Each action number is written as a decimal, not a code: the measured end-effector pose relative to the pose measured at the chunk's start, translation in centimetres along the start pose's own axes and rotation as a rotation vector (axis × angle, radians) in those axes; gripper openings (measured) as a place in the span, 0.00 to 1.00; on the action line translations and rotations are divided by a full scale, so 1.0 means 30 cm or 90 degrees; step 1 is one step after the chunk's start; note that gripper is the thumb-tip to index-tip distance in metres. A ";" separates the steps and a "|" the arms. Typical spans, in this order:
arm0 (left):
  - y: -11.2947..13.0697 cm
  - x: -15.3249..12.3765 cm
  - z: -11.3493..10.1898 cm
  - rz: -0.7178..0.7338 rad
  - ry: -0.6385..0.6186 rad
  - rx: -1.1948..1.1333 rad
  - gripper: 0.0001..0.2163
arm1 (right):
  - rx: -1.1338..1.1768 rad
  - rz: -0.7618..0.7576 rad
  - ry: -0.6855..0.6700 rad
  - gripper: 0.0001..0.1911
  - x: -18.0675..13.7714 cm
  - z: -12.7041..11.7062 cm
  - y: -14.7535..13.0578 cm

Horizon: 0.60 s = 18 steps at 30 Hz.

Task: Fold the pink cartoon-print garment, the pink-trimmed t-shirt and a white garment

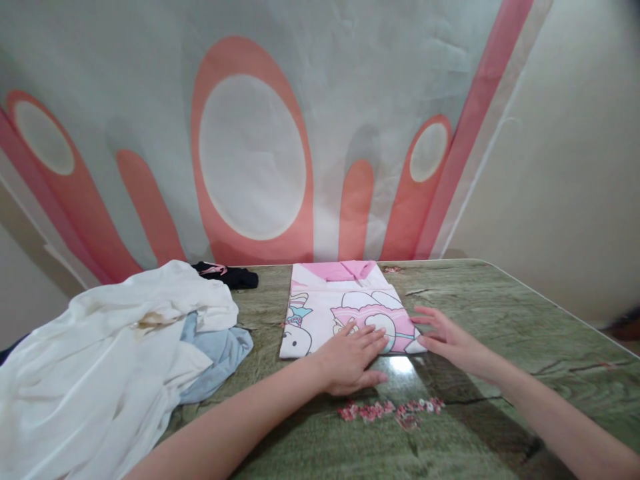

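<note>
Pink and white, the folded shirt [345, 310] lay at the centre of the frame on the green table [500, 320]. The left hand [350, 360] rested flat on its near edge, fingers spread and gripping nothing. The right hand [447, 340] lay open at the shirt's lower right corner, fingertips touching the cloth. A pile of white clothes [100, 353] filled the lower left.

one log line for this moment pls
left hand: flat on folded cartoon-print garment | right hand: at its right edge | white clothes pile: left
</note>
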State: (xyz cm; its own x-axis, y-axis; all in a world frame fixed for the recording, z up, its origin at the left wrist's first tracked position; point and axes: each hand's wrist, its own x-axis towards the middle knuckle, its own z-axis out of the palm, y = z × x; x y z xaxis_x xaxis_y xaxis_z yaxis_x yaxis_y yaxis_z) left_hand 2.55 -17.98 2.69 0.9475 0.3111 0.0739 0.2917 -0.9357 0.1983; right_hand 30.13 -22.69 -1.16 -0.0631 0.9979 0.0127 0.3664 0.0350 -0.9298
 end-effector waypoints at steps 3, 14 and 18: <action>0.010 0.024 0.014 -0.003 -0.004 -0.006 0.29 | -0.017 -0.025 -0.021 0.33 -0.014 0.000 0.009; 0.008 0.027 0.037 -0.003 0.000 -0.007 0.30 | -0.166 -0.030 -0.002 0.27 -0.025 -0.055 0.031; 0.012 0.026 0.034 -0.006 -0.002 -0.006 0.30 | -0.322 -0.119 0.112 0.22 -0.015 -0.033 0.001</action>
State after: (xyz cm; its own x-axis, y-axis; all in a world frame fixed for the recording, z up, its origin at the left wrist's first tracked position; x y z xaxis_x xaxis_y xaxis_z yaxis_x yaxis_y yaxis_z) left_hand 3.53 -18.26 1.82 0.9453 0.3191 0.0682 0.2993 -0.9312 0.2079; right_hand 31.07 -23.10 -0.82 -0.0299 0.9648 0.2613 0.7659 0.1901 -0.6143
